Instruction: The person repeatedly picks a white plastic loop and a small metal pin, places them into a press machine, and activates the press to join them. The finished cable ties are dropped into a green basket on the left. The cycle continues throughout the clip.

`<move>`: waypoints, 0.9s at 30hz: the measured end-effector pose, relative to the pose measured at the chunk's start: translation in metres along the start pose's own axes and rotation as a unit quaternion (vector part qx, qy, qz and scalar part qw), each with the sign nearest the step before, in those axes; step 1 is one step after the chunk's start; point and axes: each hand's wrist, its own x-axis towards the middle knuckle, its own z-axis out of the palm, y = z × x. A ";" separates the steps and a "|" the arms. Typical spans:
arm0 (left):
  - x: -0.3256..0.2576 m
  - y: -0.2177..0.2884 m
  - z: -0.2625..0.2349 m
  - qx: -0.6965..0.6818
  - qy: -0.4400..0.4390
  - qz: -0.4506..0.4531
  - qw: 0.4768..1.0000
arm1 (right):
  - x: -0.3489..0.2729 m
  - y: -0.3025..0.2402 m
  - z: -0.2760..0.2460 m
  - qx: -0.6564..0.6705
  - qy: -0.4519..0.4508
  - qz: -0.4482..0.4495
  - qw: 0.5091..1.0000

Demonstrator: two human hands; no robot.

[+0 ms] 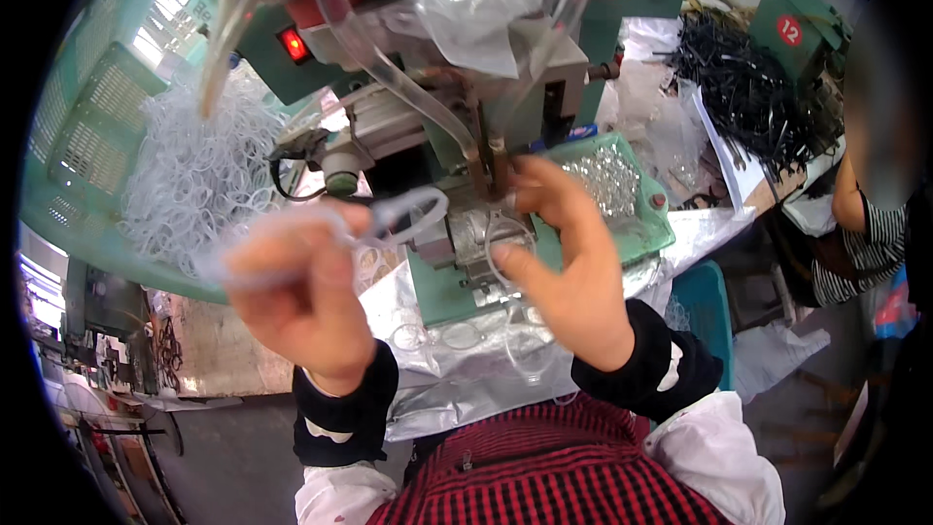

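My left hand (306, 292), blurred by motion, is closed on several clear plastic loops; one loop (413, 217) sticks out to the right from its fingertips. My right hand (573, 272) reaches in at the working head of a green bench machine (442, 297). Its thumb and forefinger are curved round a clear plastic ring (489, 251), which they hold against the metal block under the machine's upright rods (499, 160). The exact contact at the fingertips is partly hidden by the fingers.
A green basket (68, 204) heaped with clear loops (199, 170) stands at left. Right of the machine is a green tray (646, 245) of small metal parts (607, 180). Black straps (743, 87) pile up farther right. Loose rings (462, 335) lie on the foil-covered front edge. Another person's arm (850, 194) shows at far right.
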 end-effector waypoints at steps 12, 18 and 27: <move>-0.055 -0.027 0.027 0.173 -0.306 0.277 0.894 | -0.024 0.106 -0.117 -0.293 0.113 0.036 0.949; -0.060 -0.027 0.025 0.175 -0.286 0.267 0.904 | -0.027 0.098 -0.100 -0.464 0.032 0.002 0.885; -0.125 0.041 -0.051 0.372 -0.201 0.040 0.905 | -0.041 0.114 -0.110 -0.366 0.096 0.058 0.924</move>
